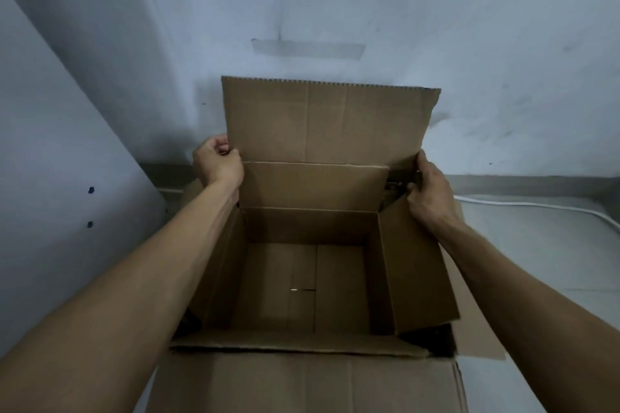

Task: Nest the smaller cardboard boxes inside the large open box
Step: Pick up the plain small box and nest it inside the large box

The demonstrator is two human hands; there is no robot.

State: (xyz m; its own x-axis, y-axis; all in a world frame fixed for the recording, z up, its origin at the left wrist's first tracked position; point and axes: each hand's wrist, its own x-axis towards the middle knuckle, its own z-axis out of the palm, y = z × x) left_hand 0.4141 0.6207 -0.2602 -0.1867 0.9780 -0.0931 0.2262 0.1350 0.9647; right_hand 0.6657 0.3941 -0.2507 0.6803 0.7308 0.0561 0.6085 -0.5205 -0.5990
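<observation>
A large open cardboard box point(302, 386) stands on a counter in front of me, its far flap point(328, 124) upright against the wall and its near flap folded out toward me. Inside it sits a smaller open cardboard box point(302, 228), with nothing on its bottom and its own flaps up at the far and right sides. My left hand point(218, 166) pinches the left edge of the tall far flap. My right hand point(427, 188) grips the cardboard at the far right corner, where the flaps meet.
A grey metal counter point(536, 245) extends to the right, with a white cable point(543, 209) lying along it. A white wall with a strip of tape point(308, 49) stands close behind the box. A white panel point(67, 161) leans at the left.
</observation>
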